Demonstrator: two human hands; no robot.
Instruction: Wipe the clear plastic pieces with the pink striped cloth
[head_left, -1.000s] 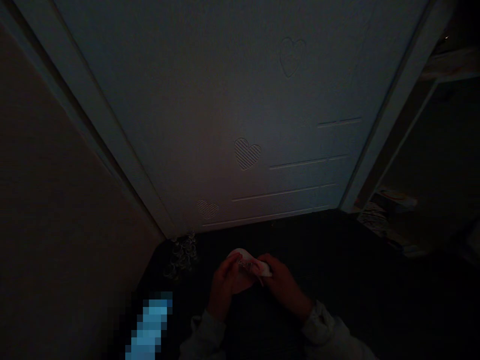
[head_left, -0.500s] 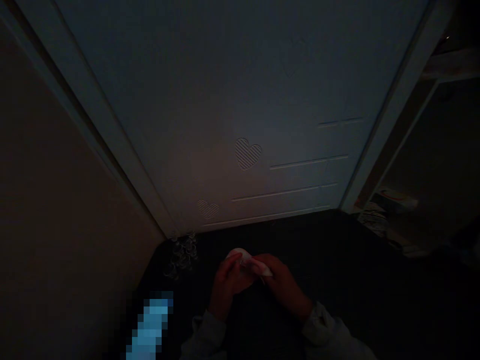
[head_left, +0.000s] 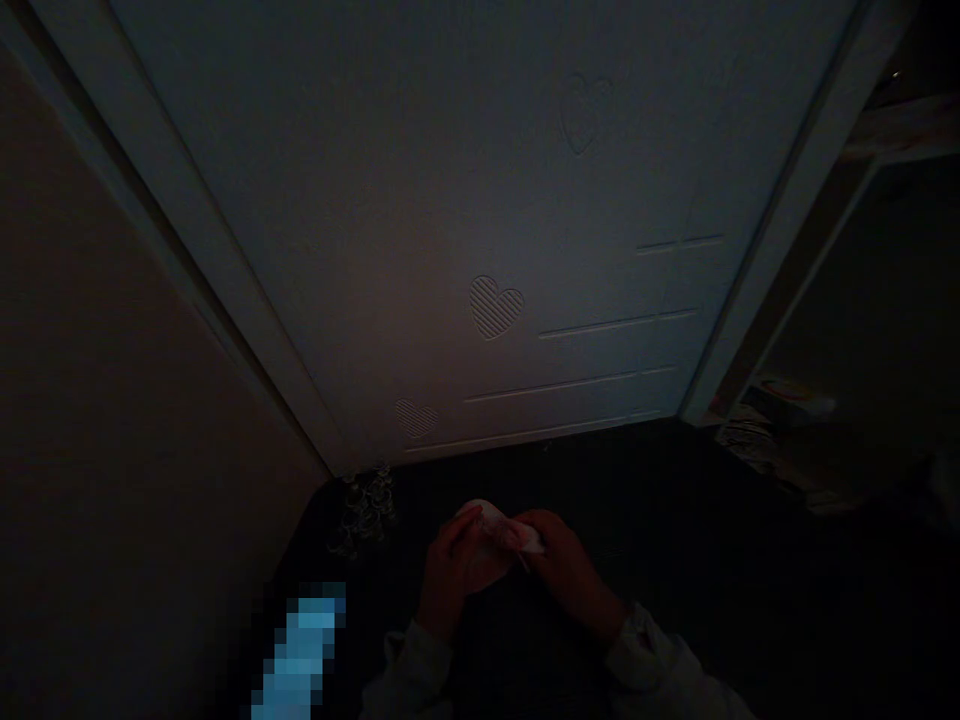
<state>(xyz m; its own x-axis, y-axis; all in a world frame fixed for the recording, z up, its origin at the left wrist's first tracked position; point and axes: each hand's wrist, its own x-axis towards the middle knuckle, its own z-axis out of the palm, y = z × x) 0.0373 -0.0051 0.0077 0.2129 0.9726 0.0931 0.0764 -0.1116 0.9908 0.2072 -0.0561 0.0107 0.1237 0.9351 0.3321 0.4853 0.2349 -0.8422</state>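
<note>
In the dim light, both hands meet over the dark surface (head_left: 525,660), low in the middle of the head view. My left hand (head_left: 451,565) is closed on the left side of a pale round piece (head_left: 489,575), its fingers lying over the upper rim. Between the fingers of my right hand (head_left: 566,570) is a crumpled pale pink-white cloth or tissue (head_left: 525,538), which touches the round piece. Whether the round piece is a dish or something else, I cannot tell. Light sleeves cover both wrists.
Several clear, glass-like pieces (head_left: 364,512) stand at the back left. A bright pixelated bluish patch (head_left: 296,660) is at the lower left. Behind rises a pale panel with embossed hearts (head_left: 495,308). A wall (head_left: 112,400) bounds the left; shelves with a whitish box (head_left: 795,398) are at right.
Both hands stay nearly in place; the cloth and round piece have shifted only slightly. The picture's brightness differs a little.
</note>
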